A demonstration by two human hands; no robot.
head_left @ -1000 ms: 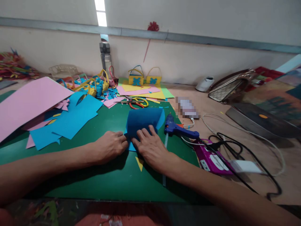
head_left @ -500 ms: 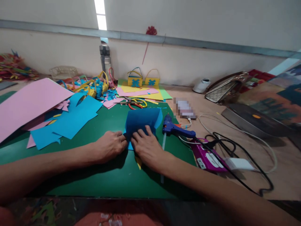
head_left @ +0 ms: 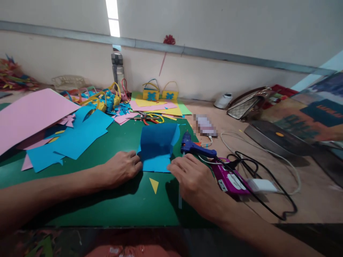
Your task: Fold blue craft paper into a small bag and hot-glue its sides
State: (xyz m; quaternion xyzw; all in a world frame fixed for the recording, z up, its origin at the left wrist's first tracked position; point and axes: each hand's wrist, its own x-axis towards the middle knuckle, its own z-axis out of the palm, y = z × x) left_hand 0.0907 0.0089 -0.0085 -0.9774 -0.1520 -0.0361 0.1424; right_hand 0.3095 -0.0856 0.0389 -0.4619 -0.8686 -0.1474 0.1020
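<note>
A folded blue paper point(head_left: 157, 163) lies on the green board point(head_left: 107, 203), its back panel standing up and side flaps raised. My left hand point(head_left: 125, 166) is closed at its left edge, fingertips curled against the side. At the front right corner, my right hand point(head_left: 191, 175) pinches the paper between thumb and fingers. A small yellow paper triangle point(head_left: 154, 185) lies just in front of the blue paper. Right beside my right hand rests a blue glue gun point(head_left: 199, 148), its clear glue stick point(head_left: 180, 198) poking out under that hand.
Blue sheets point(head_left: 80, 137) and a pink sheet point(head_left: 40, 116) cover the left. Scissors point(head_left: 152, 118) lie behind the blue paper. Two small yellow paper bags point(head_left: 151, 94) stand by the wall. On the right are a purple power strip point(head_left: 230, 180), cables, a phone point(head_left: 205, 125) and a handbag point(head_left: 245, 103).
My right hand has moved from on top of the blue paper to its front right corner, uncovering the paper's front part and the yellow triangle. My left hand stays at the left edge.
</note>
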